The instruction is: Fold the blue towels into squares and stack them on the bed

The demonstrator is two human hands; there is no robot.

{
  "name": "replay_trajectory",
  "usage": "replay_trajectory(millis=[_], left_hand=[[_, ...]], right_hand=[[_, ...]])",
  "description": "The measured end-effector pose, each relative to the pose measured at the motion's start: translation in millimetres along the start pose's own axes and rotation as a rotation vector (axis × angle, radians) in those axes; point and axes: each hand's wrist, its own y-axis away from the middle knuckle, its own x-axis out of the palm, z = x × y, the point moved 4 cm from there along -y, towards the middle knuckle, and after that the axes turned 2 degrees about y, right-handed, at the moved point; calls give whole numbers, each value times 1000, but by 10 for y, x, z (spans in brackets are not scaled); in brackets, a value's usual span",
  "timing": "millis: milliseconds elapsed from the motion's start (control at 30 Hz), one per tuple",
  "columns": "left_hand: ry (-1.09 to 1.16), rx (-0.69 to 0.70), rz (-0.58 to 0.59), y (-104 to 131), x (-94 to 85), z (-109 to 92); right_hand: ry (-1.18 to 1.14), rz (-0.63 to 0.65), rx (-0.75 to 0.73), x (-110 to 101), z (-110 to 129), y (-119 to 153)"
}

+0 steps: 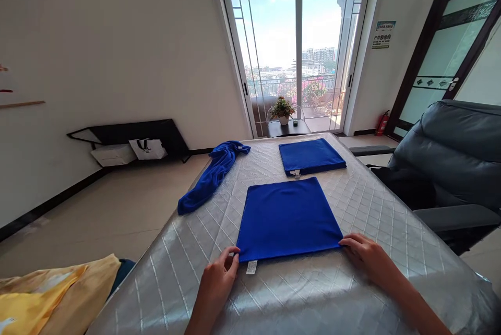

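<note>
A blue cloth (pixel 287 220) lies flat in a near-square on the silver quilted surface (pixel 371 283), a white tag poking out at its near left edge. My left hand (pixel 221 272) pinches the near left corner between thumb and fingers. At the near right corner, my right hand (pixel 362 254) has its fingertips closed on the cloth's edge. Behind this cloth sits a stack of folded blue cloths (pixel 312 155), also with a white tag. Off to the left, a crumpled blue cloth (pixel 213 177) stretches along the surface's left edge.
A dark armchair (pixel 462 152) stands close on the right. Yellow and tan fabric (pixel 50 293) is at the lower left. Beyond the far edge are a small black table (pixel 287 127) with a potted plant (pixel 282 110) and glass sliding doors. A low black shelf (pixel 133 136) holds bags.
</note>
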Motion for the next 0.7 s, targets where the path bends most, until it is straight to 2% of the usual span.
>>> replay_trajectory(millis=[233,467,600,700], left_hand=[[-147,112,-145,58,126,174],[-226,211,-205,88,224,175],[-351,242,-167,130,238,170],[-482,291,-216,135,176,56]], right_hand=[[8,17,34,46,6,73],[108,100,70,15,66,66],[227,95,78,0,155,-54],[267,20,109,60,202,-239]])
